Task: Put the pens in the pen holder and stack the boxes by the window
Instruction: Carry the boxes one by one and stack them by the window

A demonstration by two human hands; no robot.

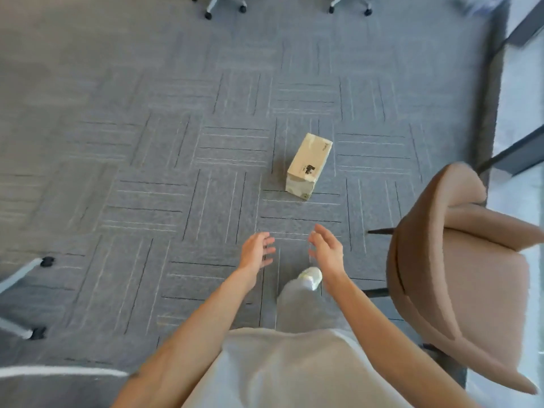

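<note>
Cardboard, pale and printed with a small dark mark, makes up the one box [309, 166] in view; it lies alone on the grey patterned carpet [147, 172], ahead of the person and well apart from both hands. The left hand [256, 251] and right hand [327, 248] are held out side by side, palms facing each other, fingers spread and empty, each grip apart and touching nothing. Below them show a grey trouser leg and a white shoe [311, 277]. A tan armchair [459, 275] stands to the right, near the bright window edge [524, 142]. Wheeled chair bases [225, 5] sit at the far edge.
</note>
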